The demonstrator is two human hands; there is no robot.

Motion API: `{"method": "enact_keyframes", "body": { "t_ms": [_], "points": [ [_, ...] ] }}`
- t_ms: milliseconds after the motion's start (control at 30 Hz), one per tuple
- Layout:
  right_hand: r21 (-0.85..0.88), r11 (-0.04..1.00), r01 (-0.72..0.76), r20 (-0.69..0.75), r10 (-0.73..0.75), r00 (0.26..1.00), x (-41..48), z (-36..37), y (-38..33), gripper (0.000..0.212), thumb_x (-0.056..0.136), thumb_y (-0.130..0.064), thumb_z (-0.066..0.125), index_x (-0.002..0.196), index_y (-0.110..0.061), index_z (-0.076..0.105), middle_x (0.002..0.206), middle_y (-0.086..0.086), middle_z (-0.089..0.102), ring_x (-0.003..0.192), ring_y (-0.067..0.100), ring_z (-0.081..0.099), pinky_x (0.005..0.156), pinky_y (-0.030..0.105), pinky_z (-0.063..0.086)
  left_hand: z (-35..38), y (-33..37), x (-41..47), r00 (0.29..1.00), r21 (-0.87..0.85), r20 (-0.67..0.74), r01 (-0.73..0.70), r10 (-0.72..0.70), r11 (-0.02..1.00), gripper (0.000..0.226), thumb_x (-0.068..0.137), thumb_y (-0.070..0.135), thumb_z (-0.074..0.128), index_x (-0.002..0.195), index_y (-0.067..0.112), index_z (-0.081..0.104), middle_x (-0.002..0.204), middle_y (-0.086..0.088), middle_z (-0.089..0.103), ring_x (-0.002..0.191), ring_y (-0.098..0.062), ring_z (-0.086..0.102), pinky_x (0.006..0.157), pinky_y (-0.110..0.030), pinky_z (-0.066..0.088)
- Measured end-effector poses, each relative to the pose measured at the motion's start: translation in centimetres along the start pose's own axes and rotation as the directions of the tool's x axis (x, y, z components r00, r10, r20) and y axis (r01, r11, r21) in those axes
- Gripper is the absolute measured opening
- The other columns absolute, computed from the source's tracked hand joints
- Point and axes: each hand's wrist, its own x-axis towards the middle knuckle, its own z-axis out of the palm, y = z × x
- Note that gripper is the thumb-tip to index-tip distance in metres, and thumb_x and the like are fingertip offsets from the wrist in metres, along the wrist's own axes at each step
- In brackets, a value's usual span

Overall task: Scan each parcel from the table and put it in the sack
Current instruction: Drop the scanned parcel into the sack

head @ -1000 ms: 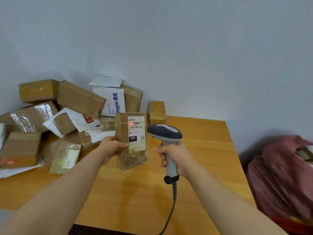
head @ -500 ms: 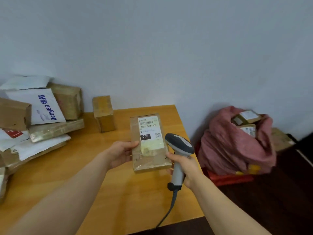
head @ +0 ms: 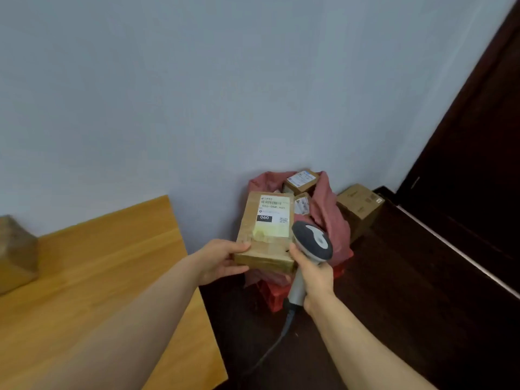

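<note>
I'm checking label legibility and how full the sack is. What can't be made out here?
All in the head view.
1. Brown cardboard parcel: label's fine print too small and blurred; only the 060 reads clearly.
2. Dusky-red fabric sack: mouth partly hidden behind the parcel and the grey-and-white handheld scanner; fill unknown.
3. Taped brown box on the wooden table: cut off by the left edge.

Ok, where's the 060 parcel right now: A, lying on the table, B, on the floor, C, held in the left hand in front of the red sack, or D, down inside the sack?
C: the left hand grips the parcel at its near corner, in the air before the sack, past the table edge.
</note>
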Motion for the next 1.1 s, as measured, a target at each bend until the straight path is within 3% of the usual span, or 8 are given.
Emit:
{"method": "enact_keyframes", "body": {
  "t_ms": [300, 500, 600, 633, 700, 833, 933, 1100],
  "points": [
    [0.03, 0.997, -0.071, -0.166, 0.075, 0.983, 10.4, -3.6, -2.4, 0.019, 0.08, -0.016, 0.079, 0.072, -0.005, 0.066, 0.052, 0.004, 0.065, 0.042, 0.009, 0.059, 0.038, 0.022, 0.045, 8.5, 7.6, 15.8, 0.997, -0.106, -0.07, 0.036, -0.044, 0.994, 0.027, 0.095, 0.019, 0.058, 0.12, 0.009, 0.058, 0.1, -0.007, 0.066, 0.088, -0.018, 0.064, 0.053, -0.028, 0.056],
    [-0.057, 0.993, -0.107, -0.2, 0.094, 0.975, 17.6, -3.0, -4.1, 0.022, 0.081, -0.015, 0.077, 0.066, -0.004, 0.065, 0.053, 0.006, 0.066, 0.045, 0.014, 0.058, 0.046, 0.026, 0.047, 12.9, 10.4, 25.5, 0.98, -0.309, -0.159, 0.062, -0.116, 0.949, 0.033, 0.101, 0.02, 0.045, 0.132, 0.009, 0.048, 0.122, -0.01, 0.06, 0.115, -0.024, 0.058, 0.081, -0.038, 0.052],
    [-0.052, 0.991, -0.125, -0.2, 0.112, 0.973, 20.3, -2.3, -4.4, 0.022, 0.081, -0.014, 0.076, 0.066, -0.003, 0.065, 0.052, 0.007, 0.064, 0.044, 0.014, 0.057, 0.044, 0.026, 0.047, 13.7, 10.4, 29.3, 0.942, 0.024, -0.327, 0.087, -0.075, 0.996, 0.054, 0.102, 0.033, 0.041, 0.149, 0.013, 0.024, 0.149, -0.016, 0.035, 0.131, -0.033, 0.043, 0.096, -0.045, 0.044],
    [-0.045, 0.99, -0.134, -0.205, 0.122, 0.971, 21.0, -2.1, -4.5, 0.021, 0.082, -0.014, 0.076, 0.067, -0.003, 0.065, 0.053, 0.007, 0.064, 0.043, 0.015, 0.056, 0.044, 0.026, 0.046, 13.6, 10.1, 30.2, 0.931, 0.347, -0.365, 0.126, 0.01, 0.929, 0.066, 0.101, 0.039, 0.04, 0.153, 0.014, 0.01, 0.155, -0.022, 0.019, 0.138, -0.037, 0.03, 0.106, -0.044, 0.034],
    [-0.039, 0.987, -0.155, -0.22, 0.143, 0.965, 22.1, -1.9, -4.3, 0.021, 0.082, -0.014, 0.075, 0.068, -0.002, 0.065, 0.052, 0.007, 0.063, 0.043, 0.015, 0.056, 0.043, 0.026, 0.046, 13.2, 8.8, 31.9, 0.956, 0.846, -0.209, 0.071, 0.206, 0.529, 0.073, 0.098, 0.044, 0.043, 0.154, 0.027, -0.002, 0.156, -0.025, -0.012, 0.145, -0.041, 0.002, 0.116, -0.043, 0.014],
    [-0.047, 0.979, -0.2, -0.257, 0.182, 0.949, 23.7, -1.9, -3.7, 0.021, 0.081, -0.015, 0.076, 0.067, -0.002, 0.066, 0.052, 0.008, 0.064, 0.041, 0.013, 0.056, 0.042, 0.025, 0.047, 12.3, 7.1, 35.3, 0.978, 0.988, 0.14, -0.15, 0.156, 0.049, 0.061, 0.1, 0.03, 0.042, 0.151, 0.041, 0.011, 0.158, -0.01, -0.022, 0.146, -0.036, -0.008, 0.118, -0.046, 0.013],
    [-0.041, 0.972, -0.232, -0.283, 0.211, 0.935, 24.5, -2.3, -2.8, 0.021, 0.079, -0.015, 0.078, 0.067, -0.003, 0.066, 0.054, 0.01, 0.065, 0.041, 0.014, 0.057, 0.042, 0.024, 0.047, 11.9, 6.5, 37.5, 0.976, 0.97, 0.217, -0.212, 0.029, -0.119, 0.057, 0.101, 0.03, 0.038, 0.152, 0.036, 0.013, 0.161, -0.011, -0.002, 0.147, -0.032, 0.007, 0.118, -0.045, 0.018],
    [-0.042, 0.968, -0.246, -0.258, 0.227, 0.939, 24.0, -2.9, -2.0, 0.021, 0.079, -0.017, 0.079, 0.069, -0.002, 0.068, 0.058, 0.011, 0.066, 0.046, 0.015, 0.058, 0.045, 0.027, 0.049, 10.1, 5.4, 38.1, 0.987, 0.975, 0.15, -0.157, -0.059, -0.156, 0.063, 0.1, 0.033, 0.04, 0.154, 0.022, 0.009, 0.159, -0.012, 0.012, 0.144, -0.031, 0.018, 0.116, -0.037, 0.018]
  ]
}}
